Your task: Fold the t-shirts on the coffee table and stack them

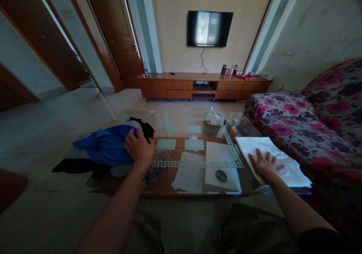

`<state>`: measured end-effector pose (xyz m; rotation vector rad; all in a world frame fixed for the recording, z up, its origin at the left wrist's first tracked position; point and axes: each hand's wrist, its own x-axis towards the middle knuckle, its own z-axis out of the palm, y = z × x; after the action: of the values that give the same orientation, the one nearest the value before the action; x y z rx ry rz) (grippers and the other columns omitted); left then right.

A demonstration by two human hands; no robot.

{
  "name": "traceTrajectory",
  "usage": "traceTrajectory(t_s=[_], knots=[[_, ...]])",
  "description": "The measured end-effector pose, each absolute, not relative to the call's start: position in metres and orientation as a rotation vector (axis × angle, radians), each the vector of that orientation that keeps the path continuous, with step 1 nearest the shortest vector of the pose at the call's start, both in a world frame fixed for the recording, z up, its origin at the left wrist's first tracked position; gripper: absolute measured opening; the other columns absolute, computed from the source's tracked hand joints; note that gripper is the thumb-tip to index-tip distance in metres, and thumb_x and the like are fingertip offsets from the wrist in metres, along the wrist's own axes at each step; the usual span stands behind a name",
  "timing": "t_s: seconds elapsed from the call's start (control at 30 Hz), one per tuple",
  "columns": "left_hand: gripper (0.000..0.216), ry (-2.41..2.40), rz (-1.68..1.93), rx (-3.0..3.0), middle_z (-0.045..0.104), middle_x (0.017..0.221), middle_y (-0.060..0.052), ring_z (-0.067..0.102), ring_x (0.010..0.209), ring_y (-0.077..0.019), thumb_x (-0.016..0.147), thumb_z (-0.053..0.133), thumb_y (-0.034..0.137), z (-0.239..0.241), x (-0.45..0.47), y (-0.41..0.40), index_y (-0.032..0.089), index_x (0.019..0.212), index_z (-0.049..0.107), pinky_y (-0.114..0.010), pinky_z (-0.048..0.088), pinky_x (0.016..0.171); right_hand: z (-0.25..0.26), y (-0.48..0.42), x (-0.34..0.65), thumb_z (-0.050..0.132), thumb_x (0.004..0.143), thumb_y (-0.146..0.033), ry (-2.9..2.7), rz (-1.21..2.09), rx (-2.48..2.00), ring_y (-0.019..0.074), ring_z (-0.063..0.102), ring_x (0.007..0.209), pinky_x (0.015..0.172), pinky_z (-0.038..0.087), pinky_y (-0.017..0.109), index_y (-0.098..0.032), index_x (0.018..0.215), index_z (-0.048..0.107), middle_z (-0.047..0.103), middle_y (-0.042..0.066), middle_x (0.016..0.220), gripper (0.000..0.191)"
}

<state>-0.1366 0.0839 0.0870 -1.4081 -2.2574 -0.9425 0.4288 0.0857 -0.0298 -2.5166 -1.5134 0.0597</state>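
My left hand is on the right end of a crumpled blue garment, its fingers bent and closed on the cloth. The garment lies on top of a loose pile with black cloth and grey cloth around it, at the left end of the glass table. Over on the right, my right hand rests flat with fingers spread on a folded white garment. That white cloth lies smooth at the table's right end, one corner reaching the near edge.
Under the glass, papers, a white box and a dark oval object are visible. A waste bin shows beyond them. A flowered sofa borders the right side. A low wooden cabinet stands at the far wall beneath a television.
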Motion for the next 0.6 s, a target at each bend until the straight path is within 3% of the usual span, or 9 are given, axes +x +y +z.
traceTrajectory(t_s=[0.13,0.23,0.3,0.43,0.6], knots=[[0.09,-2.33,-1.019,-1.035,0.02,0.16,-0.026,0.021,0.146,-0.0458,0.082,0.065,0.041,0.091,-0.171,0.088,0.013,0.155,0.019,-0.066,0.022,0.113,-0.032,0.088,0.429,0.014,0.092,-0.078,-1.52,0.027,-2.506,0.0499,0.019,0.147,0.107,-0.001,0.079,-0.029,0.158,0.033,0.022,0.022,0.164,0.085],[0.108,-2.503,-1.068,-0.773,0.015,0.159,-0.032,0.019,0.146,-0.0481,0.077,0.071,0.047,0.082,-0.19,0.094,0.006,0.156,0.008,-0.065,0.024,0.112,-0.033,0.092,0.429,0.016,0.092,-0.076,-1.525,0.005,-2.512,0.0489,0.022,0.146,0.108,0.0,0.079,-0.028,0.156,0.037,0.025,0.021,0.163,0.083],[0.097,-2.588,-1.081,-0.703,0.025,0.156,-0.032,0.024,0.144,-0.0479,0.08,0.068,0.048,0.075,-0.197,0.095,0.006,0.152,0.019,-0.064,0.027,0.11,-0.034,0.095,0.429,0.017,0.093,-0.075,-1.527,0.001,-2.518,0.048,0.022,0.146,0.108,0.0,0.078,-0.027,0.155,0.039,0.025,0.022,0.162,0.081],[0.042,-2.524,-1.088,-0.863,0.049,0.142,-0.021,0.035,0.137,-0.0439,0.092,0.055,0.036,0.073,-0.2,0.094,0.017,0.129,0.051,-0.064,0.031,0.106,-0.034,0.098,0.427,0.017,0.095,-0.07,-1.538,0.022,-2.515,0.0463,0.019,0.148,0.109,0.001,0.078,-0.023,0.155,0.039,0.022,0.022,0.164,0.079],[0.026,-2.399,-1.368,-0.899,0.061,0.127,-0.017,0.052,0.124,-0.0359,0.095,0.051,0.025,0.093,-0.18,0.095,0.016,0.118,0.056,-0.057,0.037,0.104,-0.02,0.104,0.409,0.026,0.098,-0.051,-1.573,-0.101,-2.528,0.0435,0.013,0.151,0.111,0.005,0.076,-0.015,0.151,0.045,0.018,0.022,0.166,0.066]])
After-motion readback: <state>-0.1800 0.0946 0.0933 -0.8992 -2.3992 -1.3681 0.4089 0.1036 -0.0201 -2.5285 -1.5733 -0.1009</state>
